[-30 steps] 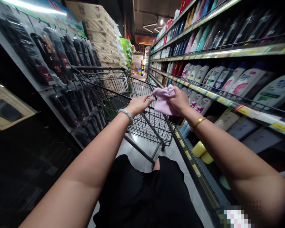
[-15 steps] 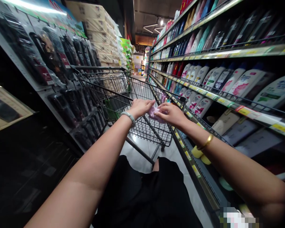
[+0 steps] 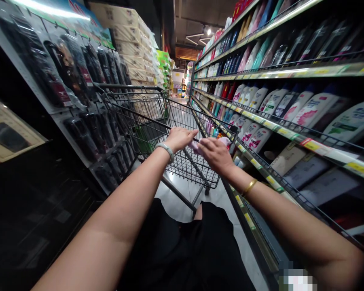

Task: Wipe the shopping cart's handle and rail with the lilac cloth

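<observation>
My left hand (image 3: pixel 180 138), with a pale bangle at its wrist, is closed over the handle bar of a black wire shopping cart (image 3: pixel 197 167). Its fingertips point right and are partly hidden. Just beside it, my right hand (image 3: pixel 215 153), below a gold bangle, is closed on a crumpled light-purple cloth (image 3: pixel 224 140). Some of the cloth shows at each side of the right hand, along the handle line. Wire mesh of the basket shows beneath both hands, with no goods visible in that part.
Shelves of shampoo bottles (image 3: pixel 315 107) line the right side, close to the cart. On the left hang packaged hairbrushes (image 3: pixel 69 68) on a rack, with stacked wrapped packs (image 3: pixel 130 44) behind. A tiled aisle floor (image 3: pixel 180 192) runs ahead.
My right hand has turned over more and spread along the handle, and the cloth now sticks out on its far right side. My left hand stays put.
</observation>
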Demonstrator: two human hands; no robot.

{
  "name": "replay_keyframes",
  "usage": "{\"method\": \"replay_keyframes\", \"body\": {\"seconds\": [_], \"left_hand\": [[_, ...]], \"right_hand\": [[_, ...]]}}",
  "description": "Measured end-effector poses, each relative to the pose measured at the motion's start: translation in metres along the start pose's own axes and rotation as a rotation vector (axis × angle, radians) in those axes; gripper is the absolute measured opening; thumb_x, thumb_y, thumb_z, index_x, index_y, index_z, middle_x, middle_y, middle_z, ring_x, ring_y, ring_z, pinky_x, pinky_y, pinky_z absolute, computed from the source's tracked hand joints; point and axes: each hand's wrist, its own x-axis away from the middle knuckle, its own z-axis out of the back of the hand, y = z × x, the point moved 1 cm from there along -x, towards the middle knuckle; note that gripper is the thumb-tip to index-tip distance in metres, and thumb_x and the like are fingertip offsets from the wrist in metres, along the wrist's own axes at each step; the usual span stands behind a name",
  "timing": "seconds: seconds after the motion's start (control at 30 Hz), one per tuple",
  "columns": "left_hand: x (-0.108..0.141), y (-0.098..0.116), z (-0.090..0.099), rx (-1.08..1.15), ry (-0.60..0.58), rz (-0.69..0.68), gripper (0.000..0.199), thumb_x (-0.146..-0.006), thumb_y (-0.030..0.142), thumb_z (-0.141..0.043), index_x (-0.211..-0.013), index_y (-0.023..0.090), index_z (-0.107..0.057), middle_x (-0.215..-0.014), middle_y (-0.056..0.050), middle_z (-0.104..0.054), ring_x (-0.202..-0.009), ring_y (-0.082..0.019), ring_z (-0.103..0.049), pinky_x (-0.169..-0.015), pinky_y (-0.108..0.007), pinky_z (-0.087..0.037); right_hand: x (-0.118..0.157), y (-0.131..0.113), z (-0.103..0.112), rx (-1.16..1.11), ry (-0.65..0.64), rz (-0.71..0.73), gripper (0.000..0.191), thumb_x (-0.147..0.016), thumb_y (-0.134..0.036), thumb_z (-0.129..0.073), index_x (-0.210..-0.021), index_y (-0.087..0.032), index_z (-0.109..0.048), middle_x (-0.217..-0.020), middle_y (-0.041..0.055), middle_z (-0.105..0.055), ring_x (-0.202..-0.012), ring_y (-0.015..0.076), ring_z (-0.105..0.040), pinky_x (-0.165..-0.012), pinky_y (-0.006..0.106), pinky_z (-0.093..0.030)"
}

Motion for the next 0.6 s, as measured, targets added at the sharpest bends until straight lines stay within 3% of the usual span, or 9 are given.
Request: {"method": "replay_keyframes", "body": {"seconds": [0.13,0.2,0.4,0.6], "left_hand": [[0.001,0.004,0.0,-0.044,0.017,0.003,0.069,-0.1,0.062,-0.02,-0.088,0.023,-0.075,-0.099,-0.008,-0.075,-0.099,-0.024,-0.062,-0.084,-0.038,-0.032],[0.001,0.006,0.0,-0.062,0.027,0.006,0.065,-0.1,0.062,-0.024,-0.087,0.023,-0.075,-0.098,-0.008,-0.075,-0.098,-0.023,-0.062,-0.083,-0.038,-0.032],[0.005,0.01,-0.001,-0.079,0.087,0.02,0.063,-0.099,0.062,-0.028,-0.08,0.022,-0.074,-0.091,-0.007,-0.073,-0.091,-0.022,-0.06,-0.083,-0.038,-0.033],[0.009,0.01,0.003,-0.079,0.078,0.016,0.071,-0.089,0.079,-0.03,-0.077,0.023,-0.071,-0.087,-0.007,-0.071,-0.089,-0.023,-0.059,-0.081,-0.038,-0.034]], "right_hand": [[0.024,-0.011,-0.026,0.089,-0.044,0.368,0.025,-0.098,-0.018,-0.051,-0.117,-0.02,-0.067,-0.119,0.0075,-0.068,-0.103,0.0229,-0.053,-0.089,0.04,-0.037],[0.02,-0.012,-0.029,0.109,-0.089,0.435,0.023,-0.098,-0.021,-0.051,-0.115,-0.019,-0.067,-0.115,0.0077,-0.068,-0.099,0.0227,-0.053,-0.085,0.039,-0.036],[-0.008,-0.024,-0.022,0.143,-0.064,0.092,0.029,-0.103,-0.021,-0.04,-0.121,-0.019,-0.062,-0.12,0.0129,-0.064,-0.105,0.0262,-0.051,-0.086,0.042,-0.034],[0.012,-0.04,-0.034,0.046,-0.178,0.251,0.029,-0.1,-0.018,-0.043,-0.119,-0.024,-0.063,-0.115,0.007,-0.066,-0.105,0.0245,-0.053,-0.088,0.038,-0.036]]}}
